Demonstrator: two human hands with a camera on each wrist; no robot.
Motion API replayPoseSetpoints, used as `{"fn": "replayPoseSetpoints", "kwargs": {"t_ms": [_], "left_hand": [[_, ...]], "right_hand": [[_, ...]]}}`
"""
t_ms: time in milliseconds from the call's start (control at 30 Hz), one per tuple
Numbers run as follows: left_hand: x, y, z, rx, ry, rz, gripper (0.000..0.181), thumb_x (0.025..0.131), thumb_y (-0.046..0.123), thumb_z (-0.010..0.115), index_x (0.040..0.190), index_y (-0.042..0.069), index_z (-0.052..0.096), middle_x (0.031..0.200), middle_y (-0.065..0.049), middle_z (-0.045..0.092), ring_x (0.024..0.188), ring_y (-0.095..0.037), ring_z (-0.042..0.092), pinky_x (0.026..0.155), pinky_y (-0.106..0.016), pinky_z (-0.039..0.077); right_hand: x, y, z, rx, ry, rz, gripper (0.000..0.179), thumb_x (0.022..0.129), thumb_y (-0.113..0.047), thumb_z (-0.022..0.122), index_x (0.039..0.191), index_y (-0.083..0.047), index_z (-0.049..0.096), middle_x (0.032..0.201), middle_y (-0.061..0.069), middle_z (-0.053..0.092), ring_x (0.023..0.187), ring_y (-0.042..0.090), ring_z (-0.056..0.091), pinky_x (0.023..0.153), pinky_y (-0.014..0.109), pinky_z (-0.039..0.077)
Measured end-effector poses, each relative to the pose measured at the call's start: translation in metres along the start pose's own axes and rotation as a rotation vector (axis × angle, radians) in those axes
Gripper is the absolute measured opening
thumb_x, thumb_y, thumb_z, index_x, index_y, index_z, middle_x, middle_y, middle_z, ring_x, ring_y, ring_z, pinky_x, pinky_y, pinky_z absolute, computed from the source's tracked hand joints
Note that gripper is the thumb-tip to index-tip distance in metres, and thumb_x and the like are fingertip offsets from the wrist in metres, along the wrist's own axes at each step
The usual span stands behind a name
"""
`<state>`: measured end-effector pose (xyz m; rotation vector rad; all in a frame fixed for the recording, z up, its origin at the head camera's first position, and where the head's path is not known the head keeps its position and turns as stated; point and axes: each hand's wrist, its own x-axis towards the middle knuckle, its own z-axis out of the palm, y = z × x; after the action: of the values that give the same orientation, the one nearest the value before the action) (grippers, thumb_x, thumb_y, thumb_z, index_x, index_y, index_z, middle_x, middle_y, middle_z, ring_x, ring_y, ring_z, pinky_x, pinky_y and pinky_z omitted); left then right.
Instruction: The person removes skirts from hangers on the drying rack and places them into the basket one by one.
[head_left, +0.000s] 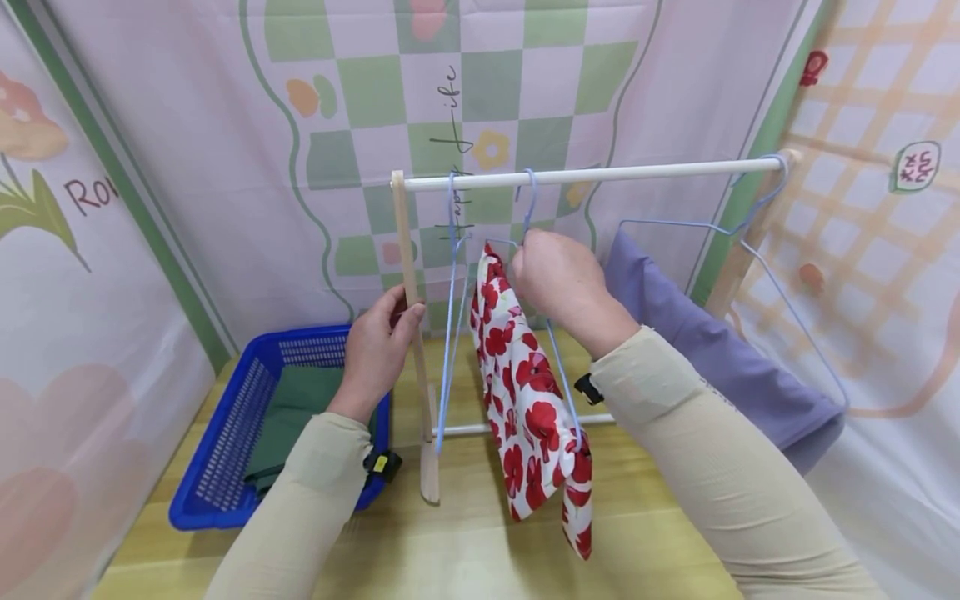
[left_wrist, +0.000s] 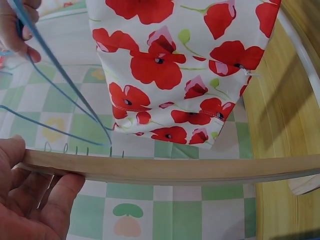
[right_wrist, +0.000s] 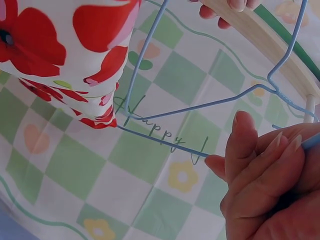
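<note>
In the head view my left hand [head_left: 378,354] grips the wooden upright [head_left: 406,242] of a small clothes rack, thumb on the near side; the left wrist view shows its fingers curled under the wood. My right hand [head_left: 562,279] holds a blue wire hanger [head_left: 532,200] just below its hook, which is over the white rod [head_left: 622,173]. From this hanger a white cloth with red poppies [head_left: 525,400] hangs folded, one end lower than the rest. In the right wrist view the fingers [right_wrist: 270,170] are curled at the hanger's wire. Between the hands hangs a bare blue hanger [head_left: 448,333].
A blue basket [head_left: 202,521] with a folded green cloth [head_left: 296,408] stands left of the rack. At the rod's right end a purple cloth [head_left: 690,350] drapes over another blue hanger [head_left: 795,321]. A patterned curtain [head_left: 491,83] is close behind; the rack stands on a wooden tabletop [head_left: 480,550].
</note>
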<state>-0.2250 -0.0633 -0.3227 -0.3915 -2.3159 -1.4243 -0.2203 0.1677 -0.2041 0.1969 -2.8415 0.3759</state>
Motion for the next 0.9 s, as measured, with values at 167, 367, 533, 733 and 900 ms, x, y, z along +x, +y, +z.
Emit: {"fn": "replayPoseSetpoints", "kwargs": {"t_ms": [167,367,533,733,900], "left_hand": [[0.0,0.001,0.0,0.003,-0.005,-0.007,0.041,0.108,0.032,0.058,0.143,0.009,0.061,0.123,-0.01,0.072,0.108,-0.024,0.07,0.086,-0.043,0.061],[0.0,0.002,-0.001,-0.017,-0.006,-0.025,0.041,0.108,0.03,0.059,0.143,0.008,0.06,0.125,-0.011,0.072,0.11,-0.025,0.07,0.088,-0.043,0.061],[0.0,0.002,-0.001,-0.034,-0.003,-0.035,0.039,0.108,0.028,0.06,0.141,0.008,0.061,0.124,-0.011,0.072,0.11,-0.025,0.07,0.088,-0.043,0.061],[-0.002,0.001,-0.001,-0.041,-0.008,-0.037,0.04,0.108,0.029,0.061,0.142,0.009,0.061,0.123,-0.011,0.072,0.107,-0.025,0.069,0.087,-0.044,0.061],[-0.003,0.001,-0.001,-0.045,-0.003,-0.049,0.043,0.107,0.034,0.061,0.142,0.009,0.061,0.122,-0.01,0.072,0.108,-0.024,0.069,0.088,-0.043,0.061]], "right_hand": [[0.0,-0.002,0.001,0.008,0.002,-0.005,0.028,0.101,-0.016,0.037,0.091,-0.005,0.061,0.087,0.014,0.063,0.078,0.03,0.056,0.073,0.046,0.052],[0.001,-0.006,0.003,0.018,-0.007,0.003,0.024,0.102,-0.016,0.04,0.091,-0.007,0.06,0.086,0.013,0.061,0.077,0.029,0.055,0.071,0.044,0.051],[0.001,-0.009,0.004,0.018,-0.008,0.001,0.029,0.106,-0.021,0.038,0.095,-0.006,0.06,0.087,0.013,0.062,0.078,0.03,0.057,0.073,0.046,0.053],[0.001,-0.011,0.004,0.012,-0.005,-0.003,0.031,0.108,-0.023,0.037,0.098,-0.006,0.061,0.089,0.012,0.064,0.081,0.031,0.061,0.077,0.048,0.055],[0.0,-0.013,0.004,0.021,-0.004,-0.007,0.031,0.108,-0.023,0.037,0.1,-0.007,0.062,0.09,0.011,0.067,0.082,0.03,0.063,0.077,0.049,0.056]]}}
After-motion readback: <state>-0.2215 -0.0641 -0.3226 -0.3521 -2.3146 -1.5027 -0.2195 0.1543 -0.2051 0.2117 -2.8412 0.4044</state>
